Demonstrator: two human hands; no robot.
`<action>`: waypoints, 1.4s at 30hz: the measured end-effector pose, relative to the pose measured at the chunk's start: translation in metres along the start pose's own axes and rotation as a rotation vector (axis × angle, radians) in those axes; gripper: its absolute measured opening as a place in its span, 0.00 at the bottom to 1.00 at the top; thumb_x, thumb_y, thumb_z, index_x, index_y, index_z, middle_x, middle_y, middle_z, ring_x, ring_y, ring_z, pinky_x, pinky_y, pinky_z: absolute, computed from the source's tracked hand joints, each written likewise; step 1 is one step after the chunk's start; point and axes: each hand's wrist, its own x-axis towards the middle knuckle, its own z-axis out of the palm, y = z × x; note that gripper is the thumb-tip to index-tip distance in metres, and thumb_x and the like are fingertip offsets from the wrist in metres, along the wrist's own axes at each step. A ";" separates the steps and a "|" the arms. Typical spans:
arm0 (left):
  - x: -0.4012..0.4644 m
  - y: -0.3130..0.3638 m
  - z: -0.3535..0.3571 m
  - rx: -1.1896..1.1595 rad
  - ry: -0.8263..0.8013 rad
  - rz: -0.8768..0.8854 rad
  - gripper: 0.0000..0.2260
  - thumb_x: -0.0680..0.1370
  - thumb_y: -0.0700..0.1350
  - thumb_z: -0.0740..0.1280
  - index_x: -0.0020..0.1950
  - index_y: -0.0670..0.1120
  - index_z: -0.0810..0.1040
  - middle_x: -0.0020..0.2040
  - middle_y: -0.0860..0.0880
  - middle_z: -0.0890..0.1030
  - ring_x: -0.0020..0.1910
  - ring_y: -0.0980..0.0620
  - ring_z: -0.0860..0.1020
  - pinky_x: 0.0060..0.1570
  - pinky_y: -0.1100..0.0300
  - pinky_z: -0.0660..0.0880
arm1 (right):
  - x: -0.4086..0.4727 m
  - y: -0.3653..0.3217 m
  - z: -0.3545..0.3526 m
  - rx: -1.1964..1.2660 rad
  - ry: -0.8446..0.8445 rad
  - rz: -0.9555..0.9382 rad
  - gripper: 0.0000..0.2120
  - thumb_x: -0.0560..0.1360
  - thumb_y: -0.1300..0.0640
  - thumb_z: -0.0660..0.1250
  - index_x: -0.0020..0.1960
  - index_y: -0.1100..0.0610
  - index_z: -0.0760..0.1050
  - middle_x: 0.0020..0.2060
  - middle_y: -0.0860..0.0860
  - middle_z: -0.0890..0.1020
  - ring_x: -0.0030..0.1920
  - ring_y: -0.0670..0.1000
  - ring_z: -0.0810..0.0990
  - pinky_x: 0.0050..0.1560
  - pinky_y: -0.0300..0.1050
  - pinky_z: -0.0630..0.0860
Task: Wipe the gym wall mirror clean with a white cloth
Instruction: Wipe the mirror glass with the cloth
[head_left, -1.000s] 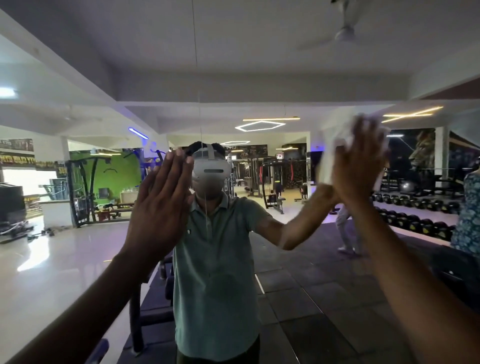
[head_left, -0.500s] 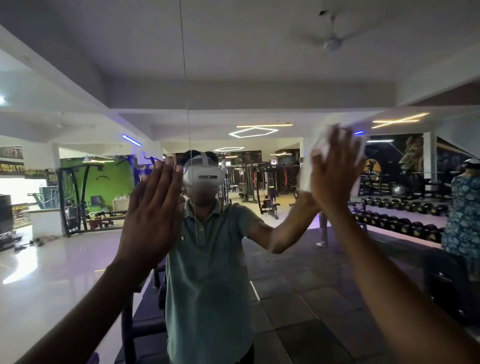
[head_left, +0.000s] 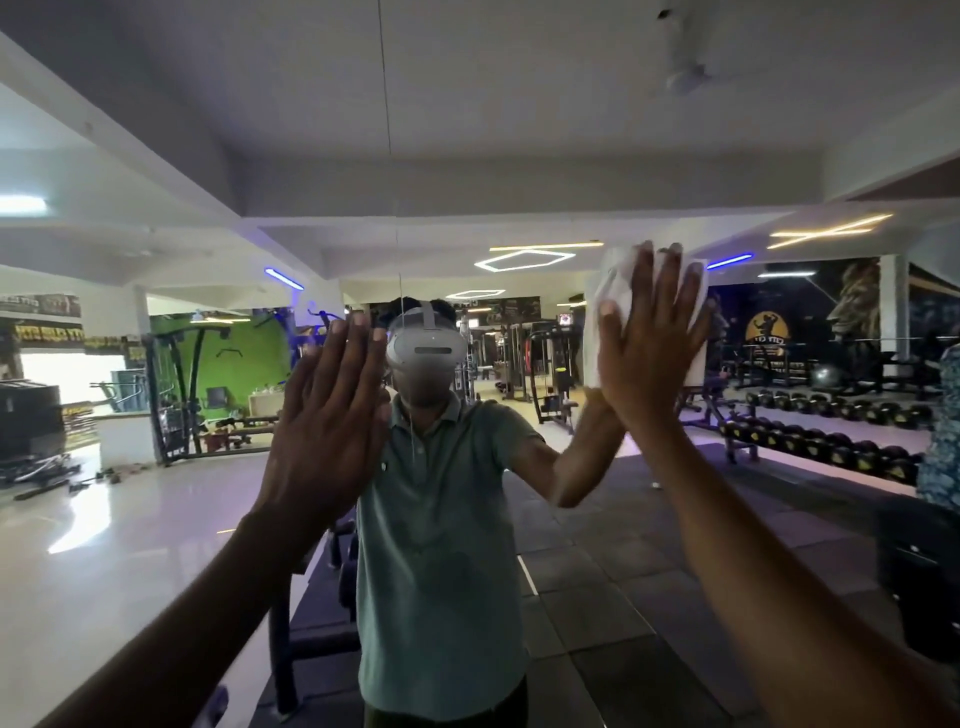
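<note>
Because the mirror (head_left: 597, 571) fills nearly the whole head view, from the reflected ceiling down to the dark floor mats, most of what can be judged about progress has to be read off its surface, and that surface gives little away: no streaks, haze or wet patches show plainly anywhere, so I cannot tell which parts have been wiped and which have not. A thin vertical seam (head_left: 388, 130) runs down the glass just left of centre, and the wiping is happening on the panel to its right, at upper-chest to head height; my judgement is that the job is mid-way at best, with the lower glass and the panel left of the seam likely left to cover. In the reflection stands the person in a green polo shirt (head_left: 441, 545), and a rack of dumbbells (head_left: 831, 447) lines the right side. The left hand (head_left: 327, 415) is spread flat with straight fingers, palm toward the glass beside the seam, holding nothing and seemingly bracing there. The right hand (head_left: 644, 348) is likewise flat and wide, its straight fingers pressing the white cloth (head_left: 608, 291) against the mirror, the cloth bunched and showing above the fingertips and on both sides of the hand.
</note>
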 end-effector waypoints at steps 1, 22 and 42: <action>0.000 0.000 -0.002 0.005 -0.013 0.003 0.29 0.85 0.48 0.55 0.85 0.39 0.55 0.85 0.40 0.54 0.85 0.42 0.52 0.81 0.41 0.56 | -0.011 -0.021 0.000 0.000 0.027 0.094 0.36 0.85 0.35 0.41 0.87 0.53 0.54 0.85 0.57 0.56 0.85 0.63 0.53 0.80 0.69 0.55; -0.066 -0.093 -0.043 0.046 -0.081 -0.191 0.33 0.84 0.54 0.49 0.83 0.33 0.56 0.83 0.33 0.55 0.84 0.37 0.55 0.77 0.40 0.57 | -0.105 -0.121 0.007 0.139 -0.189 -0.608 0.31 0.87 0.42 0.48 0.87 0.52 0.54 0.86 0.55 0.53 0.86 0.61 0.49 0.81 0.70 0.51; -0.081 -0.198 -0.065 -0.035 0.006 -0.371 0.33 0.82 0.50 0.49 0.84 0.36 0.54 0.83 0.32 0.55 0.84 0.34 0.53 0.75 0.35 0.58 | -0.197 -0.291 0.010 0.359 -0.291 -0.731 0.32 0.84 0.46 0.59 0.85 0.56 0.59 0.85 0.57 0.58 0.85 0.63 0.50 0.81 0.72 0.48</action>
